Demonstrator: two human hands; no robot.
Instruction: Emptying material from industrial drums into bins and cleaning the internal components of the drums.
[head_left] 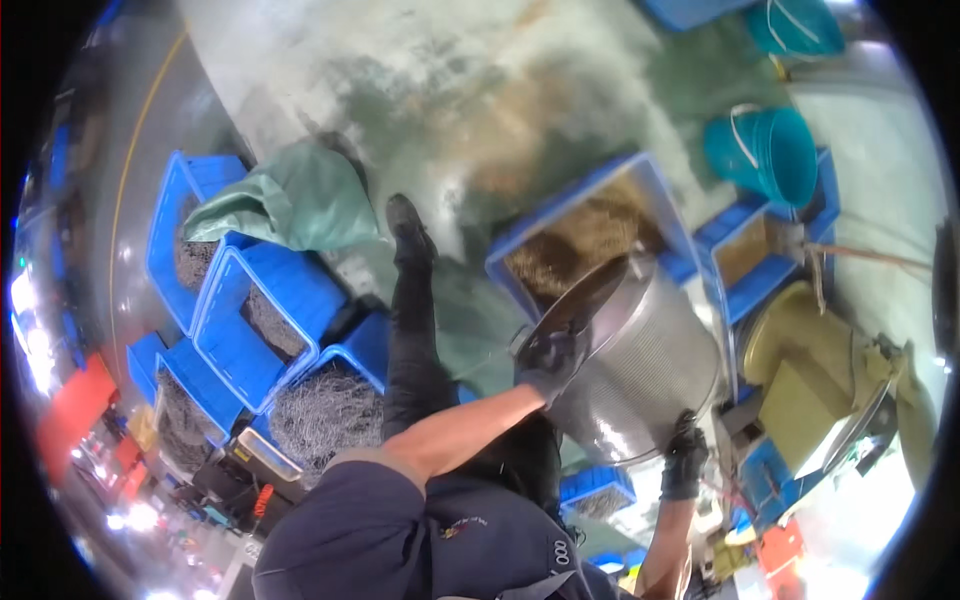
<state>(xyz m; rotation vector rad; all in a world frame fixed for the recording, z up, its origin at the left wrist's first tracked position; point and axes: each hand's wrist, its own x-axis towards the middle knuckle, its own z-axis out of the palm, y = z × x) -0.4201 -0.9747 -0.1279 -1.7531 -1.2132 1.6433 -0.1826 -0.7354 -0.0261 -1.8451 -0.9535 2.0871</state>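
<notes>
The perforated metal basket (655, 365) is tilted, mouth over the blue bin (648, 175), gloved left hand (553, 362) clamped at its rim, right hand (685, 455) against its base edge, closure unclear; probably stiff, weighty, smooth-walled, best held by rim and base.

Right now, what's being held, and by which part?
A metal basket: left hand grips near its rim, right hand is against its bottom edge.

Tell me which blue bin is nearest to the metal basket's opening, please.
It is the large blue bin with brown material inside, just beyond the mouth of the tilted metal basket; the other blue bins stand farther from it.
</notes>
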